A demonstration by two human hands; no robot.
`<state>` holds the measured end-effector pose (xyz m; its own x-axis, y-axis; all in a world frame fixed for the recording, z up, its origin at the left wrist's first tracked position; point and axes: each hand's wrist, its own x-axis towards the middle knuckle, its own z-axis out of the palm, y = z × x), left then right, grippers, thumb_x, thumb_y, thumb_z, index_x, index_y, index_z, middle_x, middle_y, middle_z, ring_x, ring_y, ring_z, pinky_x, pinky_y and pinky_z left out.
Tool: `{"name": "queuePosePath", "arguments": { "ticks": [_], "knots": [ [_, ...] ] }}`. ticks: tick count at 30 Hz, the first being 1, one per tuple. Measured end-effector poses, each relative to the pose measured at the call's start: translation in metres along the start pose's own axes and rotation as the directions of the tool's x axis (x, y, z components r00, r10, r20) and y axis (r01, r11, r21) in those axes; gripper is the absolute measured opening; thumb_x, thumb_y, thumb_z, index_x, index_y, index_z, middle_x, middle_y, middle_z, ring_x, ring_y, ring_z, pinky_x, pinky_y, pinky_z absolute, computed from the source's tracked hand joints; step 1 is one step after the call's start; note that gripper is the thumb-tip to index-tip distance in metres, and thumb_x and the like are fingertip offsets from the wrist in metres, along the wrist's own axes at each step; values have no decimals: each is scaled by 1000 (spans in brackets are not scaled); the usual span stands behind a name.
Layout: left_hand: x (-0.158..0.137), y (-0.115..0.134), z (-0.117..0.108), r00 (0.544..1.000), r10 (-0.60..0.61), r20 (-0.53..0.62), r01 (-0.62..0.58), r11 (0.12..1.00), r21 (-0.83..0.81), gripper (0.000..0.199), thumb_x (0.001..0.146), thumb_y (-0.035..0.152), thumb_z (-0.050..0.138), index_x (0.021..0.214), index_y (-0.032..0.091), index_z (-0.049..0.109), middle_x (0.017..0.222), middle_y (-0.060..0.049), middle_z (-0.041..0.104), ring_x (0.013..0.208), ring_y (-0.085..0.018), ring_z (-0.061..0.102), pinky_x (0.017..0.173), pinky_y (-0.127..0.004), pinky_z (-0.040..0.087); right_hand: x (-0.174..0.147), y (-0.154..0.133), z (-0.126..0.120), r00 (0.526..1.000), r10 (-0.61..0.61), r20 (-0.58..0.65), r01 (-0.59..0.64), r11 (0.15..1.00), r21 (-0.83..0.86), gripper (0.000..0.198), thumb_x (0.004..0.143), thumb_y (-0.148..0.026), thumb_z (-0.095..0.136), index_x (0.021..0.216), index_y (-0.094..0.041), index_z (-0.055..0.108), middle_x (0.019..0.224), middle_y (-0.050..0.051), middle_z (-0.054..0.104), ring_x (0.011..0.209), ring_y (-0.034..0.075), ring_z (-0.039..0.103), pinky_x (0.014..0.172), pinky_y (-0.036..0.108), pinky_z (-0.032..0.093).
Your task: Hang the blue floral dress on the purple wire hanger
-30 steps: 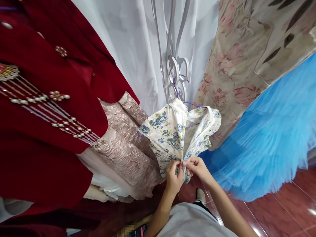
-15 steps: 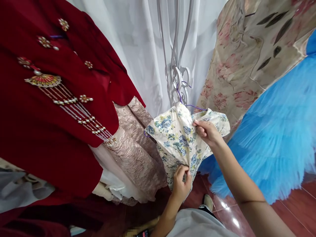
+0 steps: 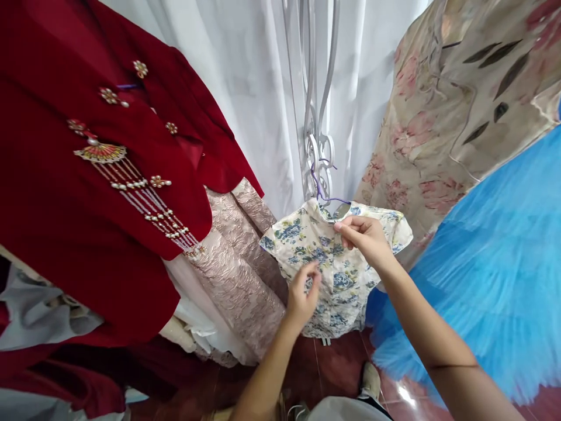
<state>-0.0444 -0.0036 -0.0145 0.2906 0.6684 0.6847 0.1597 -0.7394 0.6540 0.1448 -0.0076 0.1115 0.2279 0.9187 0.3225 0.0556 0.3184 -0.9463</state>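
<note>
A small short-sleeved floral blouse (image 3: pixel 344 282), cream with blue flowers, hangs on a purple hanger (image 3: pixel 319 190). The hanger hooks onto a white scrolled metal stand (image 3: pixel 312 140). My right hand (image 3: pixel 366 237) pinches the front of the blouse's neckline between thumb and fingers. In front of the blouse's left half in view is my left hand (image 3: pixel 303 297), fingers curled, with a small gap between thumb and forefinger. No cloth shows between them.
To the left hangs a dark red jacket (image 3: pixel 144 140) with beaded ornaments, beside a pink brocade garment (image 3: pixel 239 280). On the right are a beige floral dress (image 3: pixel 407 128) and a blue tulle skirt (image 3: pixel 477 269). White curtain (image 3: pixel 258 88) behind; red tiled floor (image 3: pixel 333 368) below.
My left hand has let go of the blouse front and moved up and left. The blouse now hangs flatter and spread out. My right hand stays at the neckline.
</note>
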Motion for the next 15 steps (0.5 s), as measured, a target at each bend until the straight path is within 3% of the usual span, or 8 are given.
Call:
{"name": "queuePosePath", "arguments": {
  "ticks": [3,6,8,12,15],
  "knots": [
    [73,23,-16,985,163,49,-168,979,116,41,104,27,46,145,20,50,90,-3,70,82,-14,66,82,-28,55,-8,2,-6,1000,-9,28,9,1000,-14,44,74,-59,80,69,-18,65,46,-2,58,39,10,47,40,22,37],
    [123,40,-14,960,205,191,-248,939,240,28,104,29,47,124,21,64,92,-3,71,84,-15,67,80,-27,53,-6,8,-11,998,-32,54,32,999,-10,43,77,-58,77,70,-18,64,46,-2,57,41,10,48,42,22,37],
    [138,46,-5,952,229,205,-284,911,300,24,104,29,46,104,19,69,92,-4,72,86,-17,67,79,-28,52,2,17,-12,997,-53,47,53,999,5,44,78,-59,75,69,-18,62,46,-2,56,40,10,47,42,22,35],
    [149,53,4,952,304,44,-299,884,360,24,104,27,48,92,17,67,85,-4,71,82,-16,67,78,-27,51,15,47,-3,998,-62,4,61,998,9,48,78,-65,70,67,-20,56,43,-5,48,39,9,38,42,24,26],
    [161,54,-13,937,305,-172,-226,902,368,22,102,27,51,93,16,67,81,-2,69,76,-13,64,74,-25,50,6,77,6,999,-30,42,32,999,-28,44,81,-61,68,67,-21,56,46,-6,45,41,10,37,44,25,26]
  ]
}}
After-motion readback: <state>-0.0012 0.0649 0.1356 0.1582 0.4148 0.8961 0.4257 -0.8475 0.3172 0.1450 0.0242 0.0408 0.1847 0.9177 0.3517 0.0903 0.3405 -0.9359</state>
